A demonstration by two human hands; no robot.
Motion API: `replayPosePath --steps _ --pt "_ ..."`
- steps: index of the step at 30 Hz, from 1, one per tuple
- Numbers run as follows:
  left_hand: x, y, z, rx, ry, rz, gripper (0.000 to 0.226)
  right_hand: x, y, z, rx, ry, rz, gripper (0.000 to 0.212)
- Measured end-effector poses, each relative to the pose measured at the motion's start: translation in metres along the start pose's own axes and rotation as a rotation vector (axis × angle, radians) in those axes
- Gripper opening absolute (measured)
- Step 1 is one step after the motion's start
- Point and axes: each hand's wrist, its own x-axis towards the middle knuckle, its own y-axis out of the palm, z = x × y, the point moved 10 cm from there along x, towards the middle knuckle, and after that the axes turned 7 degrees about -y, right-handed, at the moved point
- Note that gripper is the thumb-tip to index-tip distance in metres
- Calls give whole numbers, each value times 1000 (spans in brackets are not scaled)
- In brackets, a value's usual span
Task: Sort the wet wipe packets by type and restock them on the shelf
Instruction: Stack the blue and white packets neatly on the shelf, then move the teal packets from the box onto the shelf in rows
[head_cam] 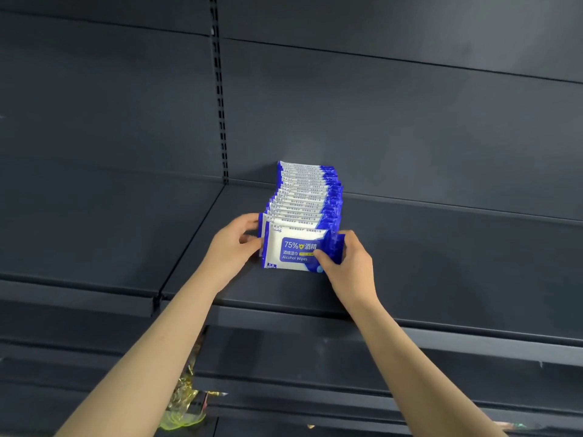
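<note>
both arms reach up and forward, forearms bare and converging on the shelf. the left hand sits at the left end of the front packet, fingers curled round its edge, thumb low, fingertips touching the packet just behind. the right hand pinches the crimped blue right end of that same packet, thumb flat on the printed face, fingers wrapped behind.

the front packet stands upright on its long edge, facing out, closing off a row of packets that runs straight back and touches the back panel. it stands back from the shelf's front lip, with bare shelf in between. wide open shelf to the right of the row, and a narrower stretch to the left before the seam under the slotted upright.

packets are soft, glossy film, white middles with blue ends, a blue label reading "75%" and "alcohol wipes". shelving is matte dark grey metal, flat and hard-edged. down below, on a lower level, a crinkled gold and yellow wrapper pokes out, mostly hidden by the left forearm.
</note>
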Motion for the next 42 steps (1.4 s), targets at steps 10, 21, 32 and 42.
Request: replayPosePath --steps 10,21,32,42 --pt "-14 10 2 336 86 9 73 -4 0 11 -221 -75 -8 41" --pt "-20 1 7 179 20 -8 77 -12 -13 -8 62 89 -49 31" --pt "-92 8 -16 -91 41 -262 38 -53 -82 -12 293 127 -155 28" --pt "-169 192 -78 -229 65 -2 37 -170 -274 -75 393 212 -398 35"
